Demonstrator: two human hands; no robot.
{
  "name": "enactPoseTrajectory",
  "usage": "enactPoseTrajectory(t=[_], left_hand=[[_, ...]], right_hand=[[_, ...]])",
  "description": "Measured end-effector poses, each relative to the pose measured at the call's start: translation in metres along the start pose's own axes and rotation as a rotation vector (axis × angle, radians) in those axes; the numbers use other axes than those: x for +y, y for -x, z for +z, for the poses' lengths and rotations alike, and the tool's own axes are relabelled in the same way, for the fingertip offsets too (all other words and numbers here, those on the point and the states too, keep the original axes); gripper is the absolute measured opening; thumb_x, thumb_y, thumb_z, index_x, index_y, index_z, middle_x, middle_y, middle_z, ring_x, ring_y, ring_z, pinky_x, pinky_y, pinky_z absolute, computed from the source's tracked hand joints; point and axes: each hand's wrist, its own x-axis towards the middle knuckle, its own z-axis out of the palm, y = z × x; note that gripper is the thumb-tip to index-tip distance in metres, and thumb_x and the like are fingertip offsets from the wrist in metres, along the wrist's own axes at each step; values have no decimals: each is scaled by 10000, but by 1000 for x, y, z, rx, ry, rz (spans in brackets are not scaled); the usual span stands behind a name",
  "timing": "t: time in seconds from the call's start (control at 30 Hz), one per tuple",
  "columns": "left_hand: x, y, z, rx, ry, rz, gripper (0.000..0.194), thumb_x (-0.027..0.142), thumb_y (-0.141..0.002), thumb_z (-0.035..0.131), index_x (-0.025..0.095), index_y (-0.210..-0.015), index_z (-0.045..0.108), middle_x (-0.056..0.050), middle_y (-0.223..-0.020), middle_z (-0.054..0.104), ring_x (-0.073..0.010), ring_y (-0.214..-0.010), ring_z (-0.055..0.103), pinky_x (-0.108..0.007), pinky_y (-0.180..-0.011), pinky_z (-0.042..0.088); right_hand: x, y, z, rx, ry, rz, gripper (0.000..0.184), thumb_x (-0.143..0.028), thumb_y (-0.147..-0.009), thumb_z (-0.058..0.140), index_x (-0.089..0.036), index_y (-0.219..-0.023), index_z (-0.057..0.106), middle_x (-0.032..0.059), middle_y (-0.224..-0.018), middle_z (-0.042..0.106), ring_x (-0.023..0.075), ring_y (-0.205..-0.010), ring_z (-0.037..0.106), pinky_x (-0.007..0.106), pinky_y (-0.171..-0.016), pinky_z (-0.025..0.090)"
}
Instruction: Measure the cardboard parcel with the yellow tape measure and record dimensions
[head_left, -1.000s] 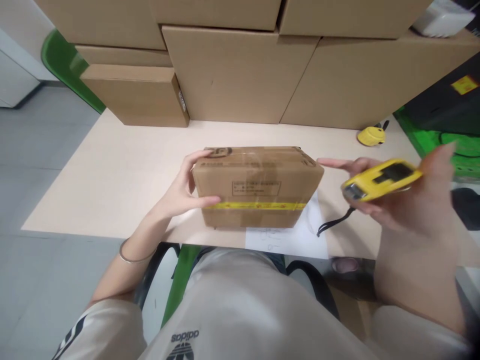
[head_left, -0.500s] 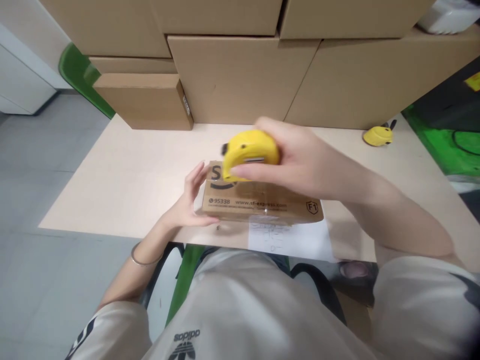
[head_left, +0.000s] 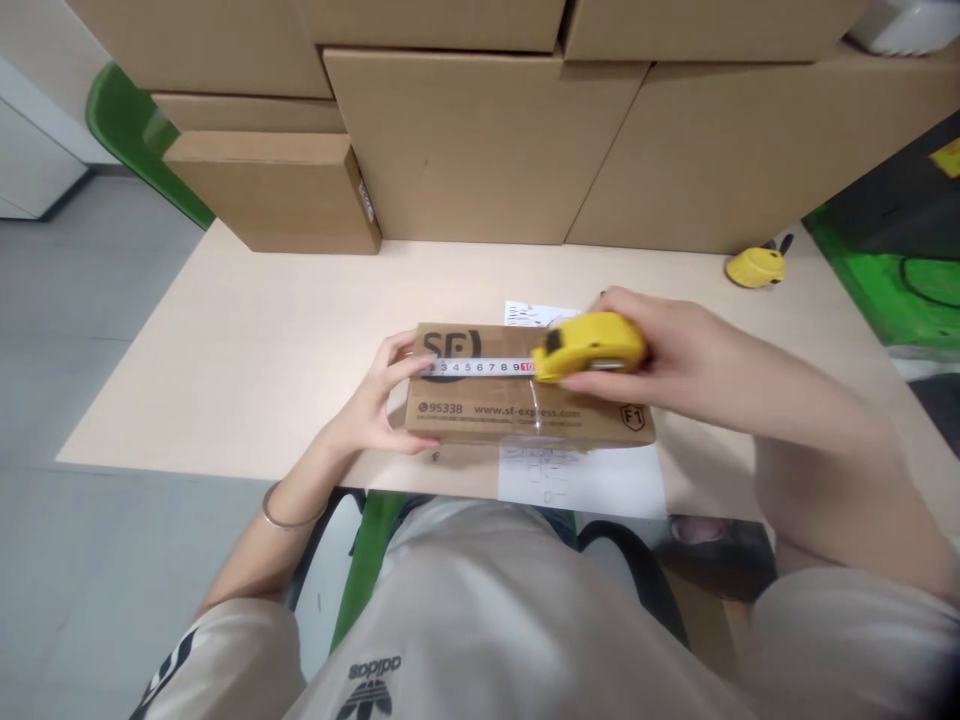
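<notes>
A small printed cardboard box (head_left: 465,395) lies on the table in front of me. My left hand (head_left: 375,405) grips its left end, with a fingertip at the end of the white tape blade (head_left: 480,367). This blade runs across the box top, with numbers up to a red 10 showing. At its other end is the yellow tape measure (head_left: 596,345), which my right hand (head_left: 667,350) holds closed around its case above the right half of the box. Part of a written paper sheet (head_left: 615,480) sticks out from under the box.
Large cardboard boxes (head_left: 472,150) are stacked along the table's back edge, with a flatter carton (head_left: 262,195) at their left. A second yellow tape measure (head_left: 755,267) lies at the back right of the table (head_left: 187,370). A green chair (head_left: 120,120) stands behind left.
My right hand has moved right and slightly nearer me with the tape measure, drawing the blade out over the box. My left hand stays at the box's left end, a finger now on the blade.
</notes>
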Motion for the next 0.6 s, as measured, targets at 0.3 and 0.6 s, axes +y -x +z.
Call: enactPoseTrajectory(t=[0.3, 0.6], left_hand=[[-1, 1, -1, 9, 1, -66, 1120, 558, -582, 980, 507, -1552, 422, -91, -1546, 407, -415, -1457, 431, -699, -1187, 436], [0, 6, -2, 3, -41, -44, 1142, 555, -649, 938, 486, -1621, 343, -93, -1604, 402, -410, -1482, 417, -689, -1196, 432]], right_hand=[[68, 66, -18, 212, 2, 204, 432, -697, -869, 703, -303, -1021, 612, 38, -853, 662, 219, -691, 576, 335, -539, 393], [56, 63, -37, 103, 136, 61, 414, -692, -878, 712, -299, -990, 655, 28, -697, 609, 187, -535, 496, 339, -484, 320]])
